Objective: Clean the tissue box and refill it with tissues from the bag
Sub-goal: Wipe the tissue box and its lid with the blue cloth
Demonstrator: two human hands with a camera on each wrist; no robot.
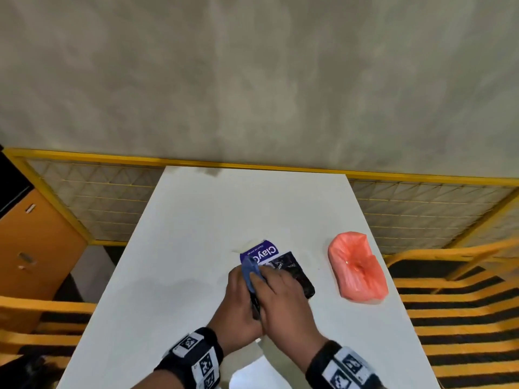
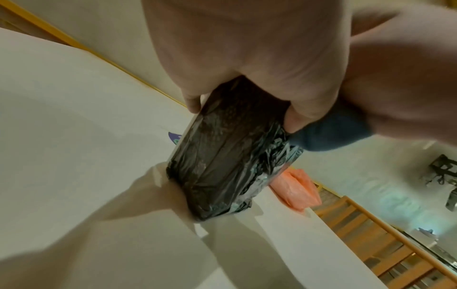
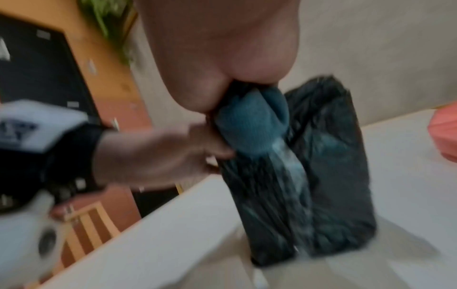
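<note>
A black box (image 1: 298,272) wrapped in crinkled shiny plastic stands on its edge on the white table (image 1: 196,234). My left hand (image 1: 238,296) grips its near end, thumb and fingers curled round it (image 2: 222,156). My right hand (image 1: 276,290) holds a folded blue cloth (image 1: 250,272) and presses it against the box's left face (image 3: 333,176). In the right wrist view the blue cloth (image 3: 252,125) is bunched under the palm. A salmon-pink plastic bag (image 1: 356,268) lies to the right, apart from both hands.
A purple and white printed pack (image 1: 262,252) lies flat just behind the box. Yellow-framed mesh panels (image 1: 98,197) border the table's far end. Wooden slatted chairs (image 1: 455,299) stand on both sides, and an orange cabinet (image 1: 33,242) is at the left.
</note>
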